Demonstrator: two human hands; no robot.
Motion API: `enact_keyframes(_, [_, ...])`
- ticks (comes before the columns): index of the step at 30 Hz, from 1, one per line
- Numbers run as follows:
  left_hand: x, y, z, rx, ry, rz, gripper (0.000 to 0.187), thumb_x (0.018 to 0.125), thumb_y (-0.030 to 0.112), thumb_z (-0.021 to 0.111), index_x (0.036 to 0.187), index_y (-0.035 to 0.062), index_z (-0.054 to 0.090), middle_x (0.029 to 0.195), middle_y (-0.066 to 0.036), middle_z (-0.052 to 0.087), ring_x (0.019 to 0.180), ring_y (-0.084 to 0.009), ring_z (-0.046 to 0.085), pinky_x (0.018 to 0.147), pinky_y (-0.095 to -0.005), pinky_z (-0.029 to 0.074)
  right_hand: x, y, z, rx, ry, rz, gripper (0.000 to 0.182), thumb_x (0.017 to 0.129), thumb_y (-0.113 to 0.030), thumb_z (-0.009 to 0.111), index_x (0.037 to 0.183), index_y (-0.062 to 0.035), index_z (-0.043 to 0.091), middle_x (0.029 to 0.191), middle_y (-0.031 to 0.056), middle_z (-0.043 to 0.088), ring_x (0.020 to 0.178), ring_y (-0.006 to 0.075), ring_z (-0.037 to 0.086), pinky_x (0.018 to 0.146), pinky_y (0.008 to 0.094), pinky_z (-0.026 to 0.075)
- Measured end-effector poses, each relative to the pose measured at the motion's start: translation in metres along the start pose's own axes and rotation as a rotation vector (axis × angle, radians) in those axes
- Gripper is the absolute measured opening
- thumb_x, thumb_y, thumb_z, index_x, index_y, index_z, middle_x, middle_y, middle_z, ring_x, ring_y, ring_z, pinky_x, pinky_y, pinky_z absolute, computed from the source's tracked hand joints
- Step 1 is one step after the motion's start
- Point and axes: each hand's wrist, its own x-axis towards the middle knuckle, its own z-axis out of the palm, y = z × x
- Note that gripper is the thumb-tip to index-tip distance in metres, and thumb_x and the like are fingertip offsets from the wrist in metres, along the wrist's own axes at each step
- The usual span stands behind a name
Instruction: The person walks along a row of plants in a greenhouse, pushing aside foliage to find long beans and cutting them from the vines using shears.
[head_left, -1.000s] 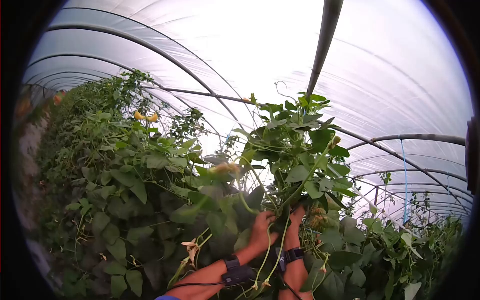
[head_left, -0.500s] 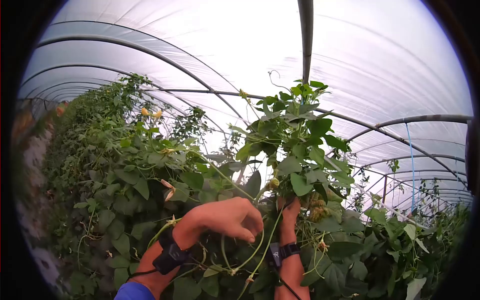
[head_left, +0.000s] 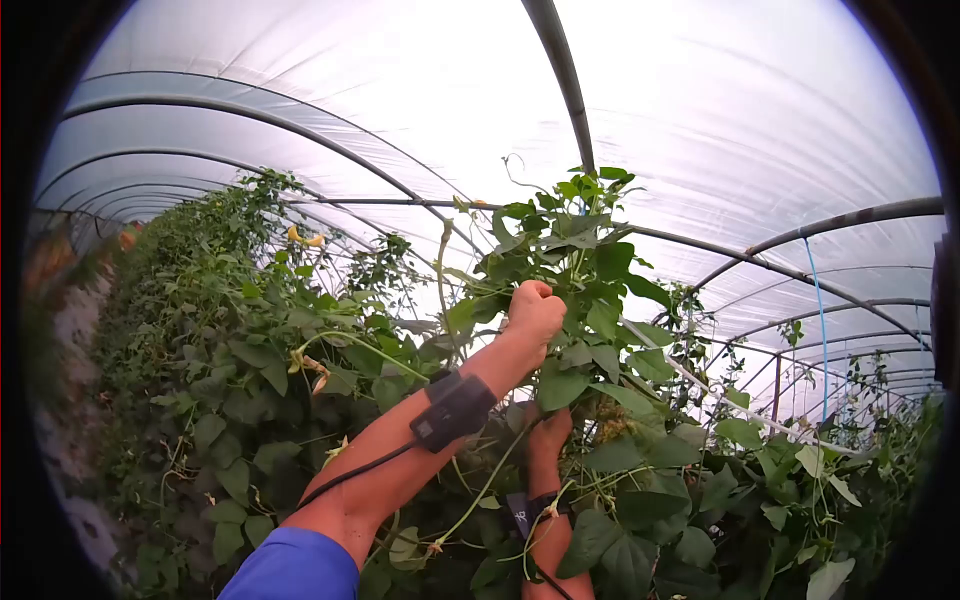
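My left hand (head_left: 537, 315) is raised against the leafy top of a climbing bean vine (head_left: 585, 255), its fingers curled closed. Whatever is between them is hidden from me. Below it, my right hand (head_left: 548, 435) is wrapped round the vine's stems under the leaves, with some fingers covered by foliage. A thin curved stem (head_left: 443, 275) rises left of my left hand. Another slender stem (head_left: 480, 492) slants down left of my right wrist to a withered flower (head_left: 435, 546). A drooping pale flower (head_left: 318, 375) hangs left of my left forearm.
Dense vine rows (head_left: 190, 330) stretch away on the left beside a pale path (head_left: 80, 370). Metal hoops (head_left: 300, 128) carry plastic sheeting overhead. A blue string (head_left: 819, 320) hangs on the right, and a pale pole (head_left: 730, 402) slants through the leaves.
My left hand has moved up and right from beside the lower stems to the vine's leafy top, and its fingers have closed. My right hand stays low on the stems.
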Motion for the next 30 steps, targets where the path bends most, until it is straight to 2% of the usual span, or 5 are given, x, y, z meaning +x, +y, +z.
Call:
enact_keyframes(1, [0.017, -0.017, -0.003, 0.261, 0.096, 0.066, 0.036, 0.073, 0.000, 0.061, 0.107, -0.0052, 0.050, 0.096, -0.013, 0.058, 0.079, -0.0208, 0.057, 0.068, -0.0323, 0.047, -0.002, -0.002, -0.001, 0.003, 0.005, 0.026, 0.030, 0.068, 0.002, 0.065, 0.096, 0.0035, 0.057, 0.093, 0.0229, 0.063, 0.092, 0.0386, 0.061, 0.079, 0.0406, 0.046])
enact_keyframes(6, [0.074, -0.072, -0.023, 0.661, 0.074, 0.088, 0.018, 0.069, 0.004, 0.063, 0.083, -0.0079, 0.062, 0.075, -0.012, 0.062, 0.066, -0.0209, 0.058, 0.060, -0.0321, 0.045, -0.003, -0.015, -0.001, 0.042, 0.008, 0.005, 0.033, 0.069, 0.004, 0.059, 0.102, 0.0049, 0.056, 0.096, 0.0220, 0.063, 0.092, 0.0386, 0.060, 0.080, 0.0397, 0.046])
enact_keyframes(13, [0.072, -0.077, -0.008, 0.873, 0.035, 0.079, 0.034, 0.071, 0.018, 0.069, 0.089, -0.0100, 0.063, 0.081, -0.017, 0.065, 0.073, -0.0248, 0.062, 0.063, -0.0364, 0.047, -0.019, 0.000, 0.002, -0.105, -0.150, -0.044, 0.032, 0.084, -0.009, 0.047, 0.112, 0.0031, 0.056, 0.111, 0.0230, 0.058, 0.105, 0.0393, 0.052, 0.093, 0.0429, 0.038])
enact_keyframes(19, [0.226, -0.199, -0.027, 0.864, -0.266, 0.195, 0.037, 0.077, 0.029, 0.067, 0.097, -0.0020, 0.062, 0.092, -0.017, 0.064, 0.081, -0.0264, 0.063, 0.070, -0.0355, 0.048, -0.027, -0.004, -0.007, -0.294, -0.037, -0.093, 0.034, 0.088, -0.021, 0.050, 0.111, 0.0038, 0.055, 0.104, 0.0200, 0.060, 0.095, 0.0356, 0.056, 0.085, 0.0422, 0.043])
enact_keyframes(30, [0.144, -0.189, -0.067, 0.890, -0.724, 0.530, 0.030, 0.082, 0.025, 0.060, 0.101, 0.0019, 0.059, 0.096, -0.015, 0.063, 0.086, -0.0242, 0.062, 0.073, -0.0357, 0.048, -0.048, -0.009, -0.018, -0.311, -0.069, -0.078, 0.028, 0.086, -0.016, 0.053, 0.106, 0.0034, 0.055, 0.099, 0.0164, 0.061, 0.089, 0.0287, 0.057, 0.081, 0.0388, 0.044])
